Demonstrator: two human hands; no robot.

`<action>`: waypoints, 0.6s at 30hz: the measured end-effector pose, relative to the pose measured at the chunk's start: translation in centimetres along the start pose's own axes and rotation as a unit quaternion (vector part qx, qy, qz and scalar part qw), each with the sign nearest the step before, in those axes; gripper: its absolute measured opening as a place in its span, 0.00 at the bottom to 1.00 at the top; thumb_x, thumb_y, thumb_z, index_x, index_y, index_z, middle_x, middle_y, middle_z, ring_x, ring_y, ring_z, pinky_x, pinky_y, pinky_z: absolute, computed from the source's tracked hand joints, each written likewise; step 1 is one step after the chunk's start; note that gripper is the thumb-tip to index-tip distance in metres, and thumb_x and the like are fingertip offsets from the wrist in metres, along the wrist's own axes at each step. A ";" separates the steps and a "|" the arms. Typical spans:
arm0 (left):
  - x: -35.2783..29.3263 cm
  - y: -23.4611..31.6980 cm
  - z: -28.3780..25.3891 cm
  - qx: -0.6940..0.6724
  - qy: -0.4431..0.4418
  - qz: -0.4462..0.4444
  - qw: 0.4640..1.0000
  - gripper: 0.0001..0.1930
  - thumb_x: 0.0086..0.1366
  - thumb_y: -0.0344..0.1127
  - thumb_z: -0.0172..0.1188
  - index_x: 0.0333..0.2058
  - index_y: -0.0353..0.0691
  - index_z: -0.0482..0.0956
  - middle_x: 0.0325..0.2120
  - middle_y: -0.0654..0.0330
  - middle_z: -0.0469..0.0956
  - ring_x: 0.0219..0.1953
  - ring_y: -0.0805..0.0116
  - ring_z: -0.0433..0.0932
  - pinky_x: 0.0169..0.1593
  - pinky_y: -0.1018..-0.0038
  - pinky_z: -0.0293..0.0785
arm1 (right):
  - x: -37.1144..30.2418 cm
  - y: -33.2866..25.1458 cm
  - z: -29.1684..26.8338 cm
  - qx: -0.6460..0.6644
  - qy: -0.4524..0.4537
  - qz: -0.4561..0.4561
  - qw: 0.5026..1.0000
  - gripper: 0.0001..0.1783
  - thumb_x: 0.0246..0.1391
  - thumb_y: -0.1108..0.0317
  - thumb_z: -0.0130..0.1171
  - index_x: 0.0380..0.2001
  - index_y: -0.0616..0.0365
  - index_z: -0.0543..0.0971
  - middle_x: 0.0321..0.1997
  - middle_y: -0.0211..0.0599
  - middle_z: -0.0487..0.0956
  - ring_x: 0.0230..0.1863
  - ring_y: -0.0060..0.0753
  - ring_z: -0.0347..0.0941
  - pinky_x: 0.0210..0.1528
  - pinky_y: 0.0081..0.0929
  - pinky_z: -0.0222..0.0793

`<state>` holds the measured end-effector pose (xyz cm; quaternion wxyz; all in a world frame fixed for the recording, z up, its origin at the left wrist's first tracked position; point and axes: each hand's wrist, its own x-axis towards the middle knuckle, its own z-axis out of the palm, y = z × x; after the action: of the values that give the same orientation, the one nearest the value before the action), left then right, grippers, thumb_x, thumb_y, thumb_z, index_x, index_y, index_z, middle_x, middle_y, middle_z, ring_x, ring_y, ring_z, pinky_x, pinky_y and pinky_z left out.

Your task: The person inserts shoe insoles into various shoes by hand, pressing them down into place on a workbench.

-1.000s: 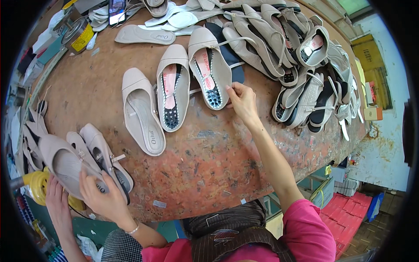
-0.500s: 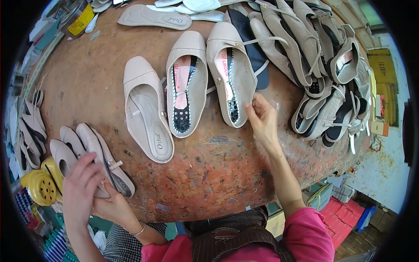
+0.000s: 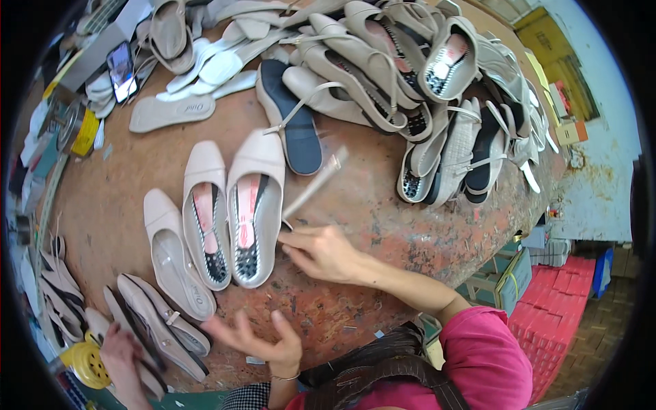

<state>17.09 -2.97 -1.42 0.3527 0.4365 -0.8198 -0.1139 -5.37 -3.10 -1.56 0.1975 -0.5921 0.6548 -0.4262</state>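
Observation:
My right hand (image 3: 321, 253) is closed at the side edge of a beige flat shoe (image 3: 256, 160), near its heel. A thin beige strap (image 3: 314, 184), smeared by motion, sticks out beside those fingers. My left hand (image 3: 266, 342), fingers spread and holding nothing, hovers over the near table edge. Beside the gripped shoe stand a second beige shoe (image 3: 205, 164) and a third one (image 3: 164, 212), all toes pointing away. Black and pink bottoms with stitched edges show inside two of them; the third has a beige insole (image 3: 193, 294).
Another person's hand (image 3: 121, 352) touches beige shoes (image 3: 154, 311) at the lower left, beside a yellow round object (image 3: 89, 365). Piled shoes (image 3: 383, 75) fill the far right. A dark-soled shoe (image 3: 294, 130), a loose insole (image 3: 171, 113) and a phone (image 3: 121, 72) lie farther back.
My view has shifted, with the table's things appearing lower and left. My left hand has left the lower-left shoes and opened. The gripped shoe's strap has swung from over the dark-soled shoe toward my right hand.

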 end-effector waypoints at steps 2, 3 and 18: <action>-1.5 0.8 1.4 -0.041 -0.077 0.012 0.996 0.31 0.66 0.36 0.62 0.64 0.36 0.64 0.72 0.34 0.47 0.74 0.28 0.42 0.70 0.32 0.42 | 0.2 1.3 -3.3 -0.163 0.092 0.008 0.982 0.16 0.52 0.74 0.61 0.46 0.53 0.83 0.35 0.44 0.81 0.33 0.45 0.80 0.33 0.39 0.77; -1.9 1.0 1.9 -0.056 -0.112 -0.011 0.992 0.30 0.66 0.35 0.62 0.63 0.36 0.65 0.72 0.34 0.48 0.74 0.28 0.43 0.70 0.33 0.43 | 1.0 2.5 -5.0 -0.204 0.229 0.004 0.952 0.20 0.52 0.75 0.62 0.50 0.55 0.81 0.41 0.46 0.80 0.38 0.49 0.78 0.38 0.41 0.77; -2.6 1.0 4.2 -0.103 -0.114 -0.029 0.988 0.33 0.78 0.53 0.41 0.67 0.28 0.61 0.71 0.39 0.55 0.73 0.40 0.52 0.74 0.45 0.43 | -7.5 -4.2 -3.6 -0.160 0.128 -0.143 0.968 0.04 0.43 0.67 0.65 0.24 0.51 0.79 0.28 0.33 0.74 0.34 0.38 0.74 0.36 0.41 0.68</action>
<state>14.56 -0.79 -5.26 0.2963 0.4057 -0.8257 -0.2566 -3.92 5.43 1.98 -0.0483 -0.6439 0.6428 -0.4122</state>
